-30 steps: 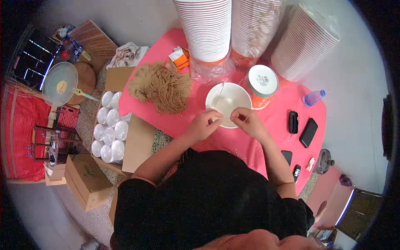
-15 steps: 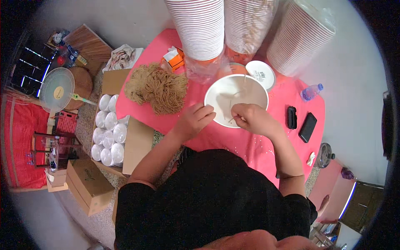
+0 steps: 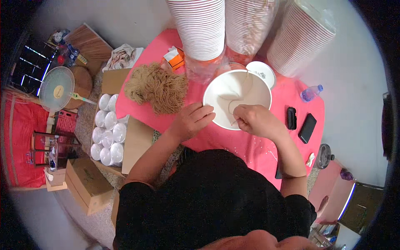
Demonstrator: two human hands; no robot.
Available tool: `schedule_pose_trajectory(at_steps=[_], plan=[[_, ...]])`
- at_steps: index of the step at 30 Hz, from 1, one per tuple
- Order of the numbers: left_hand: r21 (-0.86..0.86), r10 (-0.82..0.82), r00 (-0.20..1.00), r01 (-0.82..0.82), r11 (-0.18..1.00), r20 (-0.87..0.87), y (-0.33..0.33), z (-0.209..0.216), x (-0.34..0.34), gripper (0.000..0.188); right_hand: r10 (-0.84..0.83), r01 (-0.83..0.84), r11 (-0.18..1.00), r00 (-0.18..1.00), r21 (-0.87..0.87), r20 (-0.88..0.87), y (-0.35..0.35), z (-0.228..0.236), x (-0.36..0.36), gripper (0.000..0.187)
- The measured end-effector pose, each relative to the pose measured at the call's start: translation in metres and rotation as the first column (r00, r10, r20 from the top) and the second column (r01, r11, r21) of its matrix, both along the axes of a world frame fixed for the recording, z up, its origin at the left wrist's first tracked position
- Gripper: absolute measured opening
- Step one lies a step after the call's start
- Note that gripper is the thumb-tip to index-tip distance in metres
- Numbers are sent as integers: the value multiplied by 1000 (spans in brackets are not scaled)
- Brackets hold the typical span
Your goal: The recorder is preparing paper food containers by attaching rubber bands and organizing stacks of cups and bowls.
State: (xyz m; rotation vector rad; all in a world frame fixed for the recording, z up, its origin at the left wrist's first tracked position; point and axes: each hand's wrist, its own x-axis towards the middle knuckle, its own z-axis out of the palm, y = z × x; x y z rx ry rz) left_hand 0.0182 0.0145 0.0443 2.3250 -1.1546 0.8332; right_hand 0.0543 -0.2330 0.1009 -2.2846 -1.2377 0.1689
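A white round paper tub stands on the pink-covered table in front of me, its mouth tilted toward me. My left hand holds the tub's near left rim, thumb and fingers closed on it. At the near right rim, my right hand is closed in a pinch on a thin tan cord. The cord curves through the inside of the tub and up to its far rim. What lies under the right fingertips is partly hidden. A bundle of tan cords is heaped left of the tub.
Tall stacks of white tubs stand at the back. A white lid lies behind the tub. To the right are a small bottle, a black case and a phone. A carton of clear-wrapped cups sits left of the table.
The tub has tipped further toward me, showing more of its inside. More of the cord now shows in a loop. My right hand has shifted slightly right; my left hand stays at the rim.
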Motion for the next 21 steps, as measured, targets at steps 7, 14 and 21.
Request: schedule_pose_trajectory(at_steps=[7, 14, 21], plan=[[26, -5, 999, 5, 1000, -34, -1, 9, 1, 30, -4, 4, 999, 1000, -42, -4, 1, -1, 0, 10], [39, -6, 999, 4, 999, 52, -5, 18, 3, 26, 27, -26, 999, 999, -40, 27, 2, -2, 1, 10], [50, -24, 1000, 24, 998, 16, -5, 22, 3, 26, 47, -45, 998, 998, -53, 32, 3, -8, 1, 9]])
